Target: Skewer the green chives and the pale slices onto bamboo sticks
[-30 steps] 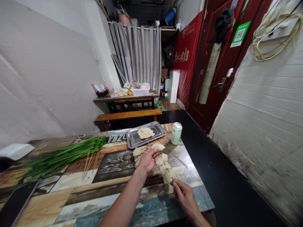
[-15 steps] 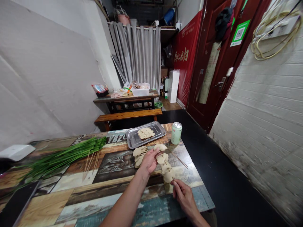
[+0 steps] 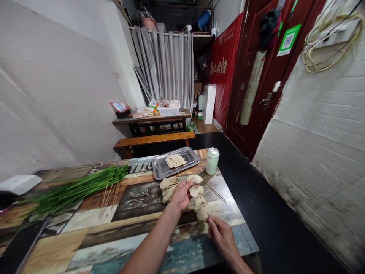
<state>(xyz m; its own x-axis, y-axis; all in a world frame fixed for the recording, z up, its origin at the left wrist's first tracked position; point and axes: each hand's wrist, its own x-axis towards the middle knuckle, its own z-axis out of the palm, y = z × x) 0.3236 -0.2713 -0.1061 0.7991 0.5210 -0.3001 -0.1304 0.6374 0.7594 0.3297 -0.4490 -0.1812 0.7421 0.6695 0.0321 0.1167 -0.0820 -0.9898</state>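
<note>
Steel tray [image 3: 162, 169]: pale slices [image 3: 175, 160] | left hand [image 3: 180, 195] grip pinches skewer slice [image 3: 195, 179] | right hand [image 3: 222, 236] grip clamps skewer [image 3: 207, 216]

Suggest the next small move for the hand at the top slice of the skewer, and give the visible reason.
Probably slide the top slice down: the left hand pinches it above three slices on the skewer, whose lower end the right hand grips.
</note>
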